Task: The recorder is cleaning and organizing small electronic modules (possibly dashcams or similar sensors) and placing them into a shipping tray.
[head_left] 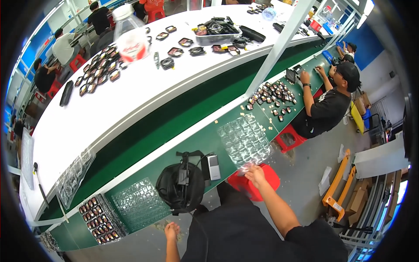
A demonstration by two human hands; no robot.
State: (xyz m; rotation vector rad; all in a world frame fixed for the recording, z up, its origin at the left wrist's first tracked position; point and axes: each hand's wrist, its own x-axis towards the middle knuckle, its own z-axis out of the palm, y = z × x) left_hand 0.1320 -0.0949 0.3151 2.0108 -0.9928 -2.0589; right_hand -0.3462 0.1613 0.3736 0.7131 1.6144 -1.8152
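At the near edge of the green bench, my right hand (255,175) has its fingers closed at the near corner of a clear plastic blister tray (244,139). The tray has rows of moulded pockets and overhangs the edge a little, blurred near my fingers. My left hand (172,230) hangs below the bench edge with its fingers curled in, and nothing shows in it. Nearest to it on the bench are a black bag (181,185) and another clear blister tray (139,203). A silver-grey device (213,167) lies right of the bag.
A stack of filled trays (101,219) lies at the left. Several small dark parts (273,96) are heaped farther right, before a seated co-worker (327,100). A red stool (255,183) stands below my right hand. A white upper table (131,96) and a metal post (279,48) are beyond.
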